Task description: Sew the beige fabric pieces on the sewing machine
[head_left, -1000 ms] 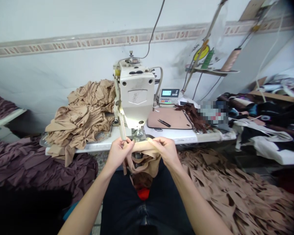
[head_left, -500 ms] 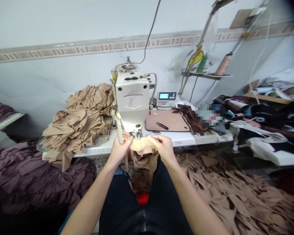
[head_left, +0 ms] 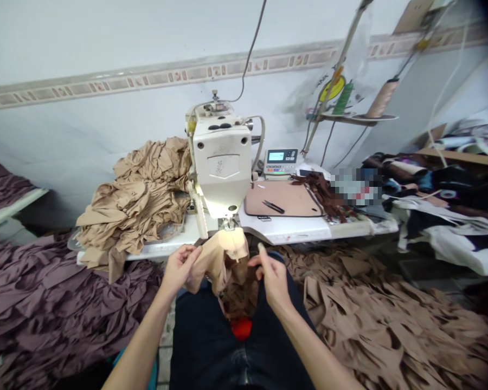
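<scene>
A beige piece of fabric (head_left: 211, 262) hangs from the needle area of the white sewing machine (head_left: 219, 157), its upper edge lit by the machine's lamp. My left hand (head_left: 181, 265) pinches the left side of this fabric and draws it out to the left. To the right of it, my right hand (head_left: 271, 273) is off the cloth, thumb raised and apart from the forefinger, with nothing visible between them. Darker brown fabric (head_left: 239, 295) hangs between my knees, below the beige piece.
Beige cloth (head_left: 134, 200) is heaped left of the machine. On the right, thread snips (head_left: 273, 206) lie on a pink mat (head_left: 254, 197), before a control panel (head_left: 281, 161). Purple cloth (head_left: 73, 303) and brown cloth pieces (head_left: 390, 319) pile up on either side of my legs.
Both hands have come down from beside the needle. My left hand has pulled the beige fabric down and leftward; my right hand has let go of it. The view has shifted slightly.
</scene>
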`<state>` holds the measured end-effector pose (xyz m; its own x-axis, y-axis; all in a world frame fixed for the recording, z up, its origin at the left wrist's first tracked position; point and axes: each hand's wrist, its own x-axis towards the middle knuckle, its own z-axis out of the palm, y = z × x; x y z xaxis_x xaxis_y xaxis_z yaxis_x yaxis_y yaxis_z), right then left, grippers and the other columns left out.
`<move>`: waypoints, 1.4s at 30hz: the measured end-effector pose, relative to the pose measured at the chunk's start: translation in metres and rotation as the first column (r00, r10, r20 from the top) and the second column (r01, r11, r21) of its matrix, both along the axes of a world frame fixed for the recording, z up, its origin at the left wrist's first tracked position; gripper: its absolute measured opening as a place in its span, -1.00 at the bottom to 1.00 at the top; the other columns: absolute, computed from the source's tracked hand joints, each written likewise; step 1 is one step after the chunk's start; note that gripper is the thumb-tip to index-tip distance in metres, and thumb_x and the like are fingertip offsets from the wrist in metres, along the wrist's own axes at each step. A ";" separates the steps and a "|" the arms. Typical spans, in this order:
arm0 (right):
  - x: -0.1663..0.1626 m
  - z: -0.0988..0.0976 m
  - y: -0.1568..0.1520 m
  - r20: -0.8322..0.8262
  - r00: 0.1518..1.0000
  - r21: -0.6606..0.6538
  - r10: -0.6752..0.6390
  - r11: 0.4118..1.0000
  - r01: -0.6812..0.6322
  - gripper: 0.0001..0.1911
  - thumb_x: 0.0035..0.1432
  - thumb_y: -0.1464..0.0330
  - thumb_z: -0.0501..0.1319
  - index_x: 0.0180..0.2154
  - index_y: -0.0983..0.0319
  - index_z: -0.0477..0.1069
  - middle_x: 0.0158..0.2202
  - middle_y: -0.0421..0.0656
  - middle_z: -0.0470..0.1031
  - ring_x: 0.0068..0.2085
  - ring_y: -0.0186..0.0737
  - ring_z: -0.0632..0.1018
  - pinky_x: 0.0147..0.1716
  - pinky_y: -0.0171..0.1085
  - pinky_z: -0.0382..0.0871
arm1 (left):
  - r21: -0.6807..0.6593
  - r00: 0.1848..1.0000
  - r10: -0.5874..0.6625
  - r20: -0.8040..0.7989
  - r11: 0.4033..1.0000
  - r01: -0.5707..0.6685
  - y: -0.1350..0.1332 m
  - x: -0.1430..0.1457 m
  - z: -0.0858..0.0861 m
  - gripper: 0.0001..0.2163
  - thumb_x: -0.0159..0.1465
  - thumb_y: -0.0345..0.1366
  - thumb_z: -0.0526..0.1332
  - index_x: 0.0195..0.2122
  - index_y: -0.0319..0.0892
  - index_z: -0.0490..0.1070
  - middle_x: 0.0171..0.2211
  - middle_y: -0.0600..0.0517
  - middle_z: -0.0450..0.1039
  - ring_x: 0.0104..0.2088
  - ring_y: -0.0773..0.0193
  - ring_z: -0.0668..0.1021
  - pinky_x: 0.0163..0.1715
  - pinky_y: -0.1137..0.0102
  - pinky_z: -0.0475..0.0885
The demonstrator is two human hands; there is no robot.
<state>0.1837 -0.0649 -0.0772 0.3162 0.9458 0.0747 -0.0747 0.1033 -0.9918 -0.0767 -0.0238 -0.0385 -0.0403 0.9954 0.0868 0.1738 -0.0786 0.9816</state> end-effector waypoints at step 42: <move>0.039 0.028 -0.024 0.228 0.728 -0.241 0.647 0.762 -0.601 -0.59 0.20 0.05 0.44 -0.41 0.28 0.64 -0.54 -0.22 0.49 -0.49 -0.29 0.42 -0.48 -0.33 0.24 | -0.219 0.863 -0.506 0.002 0.841 0.494 -0.063 0.039 -0.021 -0.64 0.37 0.02 0.36 -0.23 -0.26 0.61 -0.50 0.11 0.35 -0.55 0.42 0.33 -0.54 0.50 0.21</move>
